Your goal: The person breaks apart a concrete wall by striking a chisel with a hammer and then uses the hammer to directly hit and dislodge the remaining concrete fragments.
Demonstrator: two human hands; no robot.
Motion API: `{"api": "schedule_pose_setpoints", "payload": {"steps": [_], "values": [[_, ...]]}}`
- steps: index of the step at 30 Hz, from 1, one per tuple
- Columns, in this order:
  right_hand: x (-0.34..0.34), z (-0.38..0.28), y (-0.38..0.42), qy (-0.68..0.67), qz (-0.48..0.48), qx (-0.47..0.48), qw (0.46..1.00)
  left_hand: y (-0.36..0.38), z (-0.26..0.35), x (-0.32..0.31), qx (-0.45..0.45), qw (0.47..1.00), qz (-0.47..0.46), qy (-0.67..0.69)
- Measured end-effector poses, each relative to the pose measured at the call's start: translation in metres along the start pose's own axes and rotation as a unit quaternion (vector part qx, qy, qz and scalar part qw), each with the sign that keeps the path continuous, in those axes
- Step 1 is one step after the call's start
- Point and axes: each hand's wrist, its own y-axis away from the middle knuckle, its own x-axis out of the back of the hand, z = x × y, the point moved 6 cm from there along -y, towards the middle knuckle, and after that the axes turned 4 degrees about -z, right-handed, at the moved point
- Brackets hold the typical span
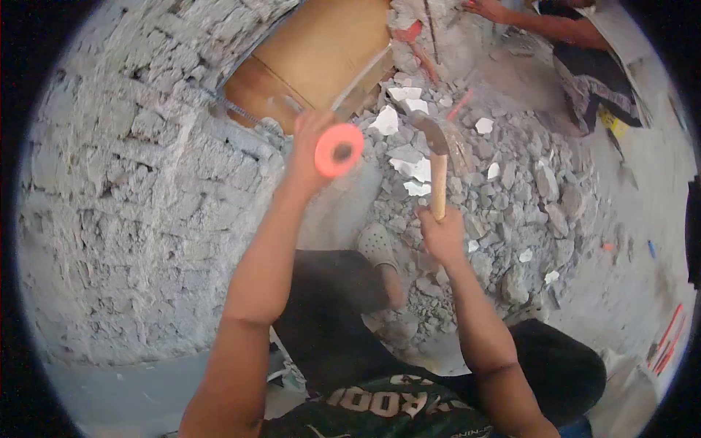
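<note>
My left hand (308, 150) is closed around a chisel with a round orange hand guard (340, 150), its dark struck end facing me. The chisel's metal shank shows faintly beyond my fingers, blurred, close to the edge of the rough grey wall (146, 197). Lower and to the right, my right hand (442, 237) grips a hammer (438, 175) by its pale wooden handle. The hammer's head points away from me, over the rubble, apart from the chisel.
Broken rubble (504, 219) with white chips covers the floor ahead. A brown panel (314, 47) stands behind my left hand. Another person's arm (555, 28) reaches in at the upper right. A clog (377, 244) rests beside the rubble; red-handled tools (666, 339) lie far right.
</note>
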Motion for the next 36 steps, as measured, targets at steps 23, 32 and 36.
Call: {"api": "schedule_pose_setpoints", "payload": {"steps": [23, 32, 36], "values": [[0.027, 0.046, -0.021, -0.034, 0.104, -0.026, 0.994, -0.030, -0.002, -0.054, -0.101, 0.994, 0.025, 0.041], [0.041, 0.055, -0.020, -0.147, 0.071, -0.071, 0.984, -0.004, -0.107, -0.030, 0.165, 0.973, 0.146, -0.063], [0.046, 0.060, -0.020, -0.146, 0.089, -0.076, 0.982, 0.007, -0.101, -0.056, 0.117, 0.977, 0.066, -0.165]]}}
